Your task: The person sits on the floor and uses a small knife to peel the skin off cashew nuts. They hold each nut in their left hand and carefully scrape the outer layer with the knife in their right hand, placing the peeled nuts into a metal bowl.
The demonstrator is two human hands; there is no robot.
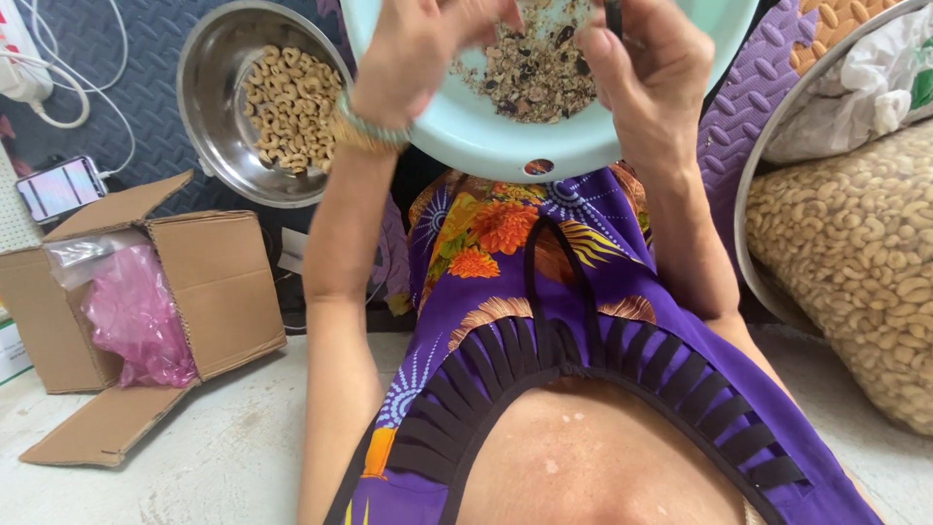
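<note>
Pale-blue plastic bowl [486,136] rests on my lap, holding nut scraps [535,73]. My left hand [413,53] hovers blurred over them, its grip unclear; my right hand [646,68] pinches a thin dark tool [613,15]. A steel bowl of cashews [258,102] sits left.

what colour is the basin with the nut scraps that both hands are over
Pale mint green, a plastic basin holding brown shell scraps; the head view, the only one, shows it.

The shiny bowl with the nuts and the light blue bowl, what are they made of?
The shiny bowl looks like polished metal, probably steel: it is silvery and mirrors light. The light blue bowl looks like smooth plastic: flat pale colour, soft sheen, no reflections. The left hand and right hand work over it.
</note>
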